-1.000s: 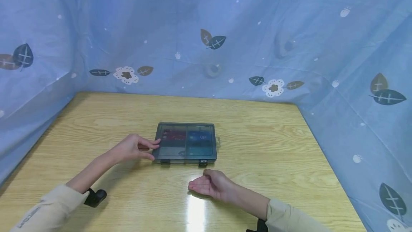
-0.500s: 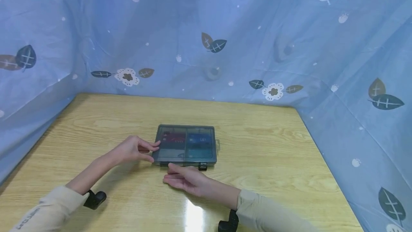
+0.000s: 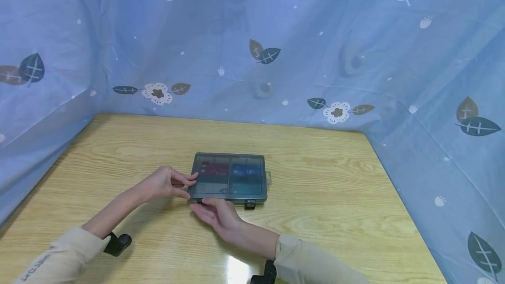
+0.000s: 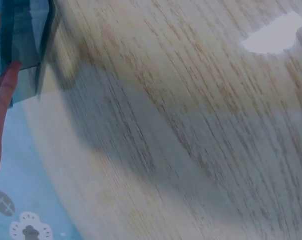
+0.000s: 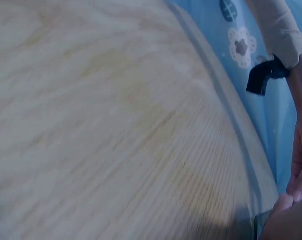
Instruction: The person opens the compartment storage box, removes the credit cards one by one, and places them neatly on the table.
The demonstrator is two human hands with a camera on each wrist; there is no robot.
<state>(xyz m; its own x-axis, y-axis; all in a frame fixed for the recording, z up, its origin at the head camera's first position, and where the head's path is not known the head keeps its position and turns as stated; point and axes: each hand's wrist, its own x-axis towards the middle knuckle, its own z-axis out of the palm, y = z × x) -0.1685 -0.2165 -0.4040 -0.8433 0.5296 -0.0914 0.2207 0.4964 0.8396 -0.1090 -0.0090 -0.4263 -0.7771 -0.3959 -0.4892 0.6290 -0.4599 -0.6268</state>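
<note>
A translucent dark grey plastic storage box [image 3: 248, 179] lies flat on the table, lid down. Through the lid show a red item [image 3: 215, 169] on the left and a blue one [image 3: 246, 170] on the right. My left hand [image 3: 165, 183] grips its left side, fingers on the lid's edge and thumb at the front corner; the left wrist view catches fingers against the box [image 4: 25, 47]. At the front left latch, mostly hidden, my right hand [image 3: 221, 218] has its thumb against the box edge, other fingers extended below. The front right latch [image 3: 250, 204] is visible.
The wooden table [image 3: 323, 196] is bounded at the back and sides by a blue patterned cloth [image 3: 221, 21]. A clear tab [image 3: 269, 178] sticks out from the box's right side. Black wrist cameras [image 3: 117, 244] hang below both sleeves.
My right hand has moved left along the front of the box, from below the right latch to the left latch. My left hand and the box have stayed in place.
</note>
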